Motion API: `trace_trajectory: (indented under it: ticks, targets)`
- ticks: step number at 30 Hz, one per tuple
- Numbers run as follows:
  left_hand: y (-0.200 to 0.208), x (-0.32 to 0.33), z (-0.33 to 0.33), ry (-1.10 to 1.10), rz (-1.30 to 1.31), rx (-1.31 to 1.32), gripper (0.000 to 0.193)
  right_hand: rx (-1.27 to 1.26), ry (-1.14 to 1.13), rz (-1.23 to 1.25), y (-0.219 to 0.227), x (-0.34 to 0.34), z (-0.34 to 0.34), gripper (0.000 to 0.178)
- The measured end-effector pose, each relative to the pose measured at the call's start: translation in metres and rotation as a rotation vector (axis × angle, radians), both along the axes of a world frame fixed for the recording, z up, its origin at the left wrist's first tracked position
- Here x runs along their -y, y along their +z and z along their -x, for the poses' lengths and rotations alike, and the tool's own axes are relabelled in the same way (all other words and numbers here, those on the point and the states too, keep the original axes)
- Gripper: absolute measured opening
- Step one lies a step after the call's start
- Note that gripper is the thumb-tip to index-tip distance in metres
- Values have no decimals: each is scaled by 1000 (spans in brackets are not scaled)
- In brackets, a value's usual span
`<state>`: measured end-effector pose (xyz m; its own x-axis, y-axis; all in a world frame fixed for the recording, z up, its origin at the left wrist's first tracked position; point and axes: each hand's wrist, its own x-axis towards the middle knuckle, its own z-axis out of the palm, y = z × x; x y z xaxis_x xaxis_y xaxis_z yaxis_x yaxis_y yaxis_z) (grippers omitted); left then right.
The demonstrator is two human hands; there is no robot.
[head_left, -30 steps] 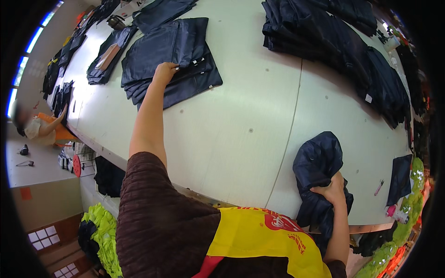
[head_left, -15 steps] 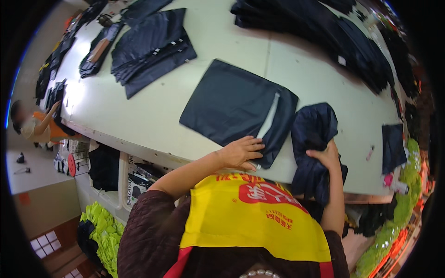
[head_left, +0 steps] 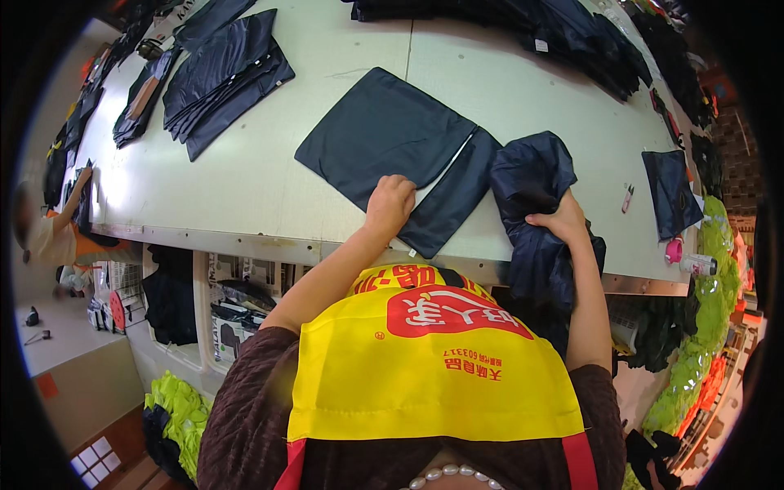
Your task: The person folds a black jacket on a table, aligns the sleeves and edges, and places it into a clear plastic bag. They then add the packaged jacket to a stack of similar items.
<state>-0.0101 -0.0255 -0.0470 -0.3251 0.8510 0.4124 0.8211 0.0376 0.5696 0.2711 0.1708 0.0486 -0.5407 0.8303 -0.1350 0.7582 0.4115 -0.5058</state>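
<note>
A flat, squarish piece of dark navy fabric (head_left: 380,122) lies on the table in front of me. A narrow pale gap runs slantwise between it and a dark strip (head_left: 453,192) on its right, which has a small white tag at its near corner. My left hand (head_left: 390,202) is closed at the piece's near right edge, fingers bent together on the cloth. Just to the right, my right hand (head_left: 563,219) grips a bunched navy garment (head_left: 531,167), thumb on top and fingers partly hidden. Its lower part hangs over the table edge against my yellow apron (head_left: 441,359).
Stacked dark fabric pieces (head_left: 224,82) lie at the far left of the pale table (head_left: 327,73), and a long dark pile (head_left: 572,45) at the back. To the right are a small marker-like item (head_left: 627,198) and a dark folded piece (head_left: 671,194). Another person (head_left: 53,229) works far left.
My left hand has gone from lying spread on the fabric to closed on its edge, further left. The pale gap has shifted and narrowed. My right hand keeps the bunched garment. The whole view has shifted.
</note>
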Motion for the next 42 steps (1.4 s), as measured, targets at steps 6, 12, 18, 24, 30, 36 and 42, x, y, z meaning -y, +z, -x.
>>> trace_trajectory:
  ticks: [6,12,18,24,30,36,42]
  targets:
    - [33,-3,3,113,-63,502,10,102,438,-130,41,42,47,65]
    - [62,4,4,-16,-149,453,9,274,910,-69,23,60,93,64]
    - [99,20,-9,-234,-151,174,14,434,378,70,33,27,112,73]
    - [114,-5,-35,-319,-158,-205,25,360,400,95,35,46,137,74]
    - [96,21,-20,-357,-224,-265,52,257,159,161,39,28,127,76]
    - [51,27,-35,21,73,262,94,-364,80,464,10,-3,115,75]
    - [33,-13,-26,-104,83,329,54,-690,-95,931,12,7,112,64]
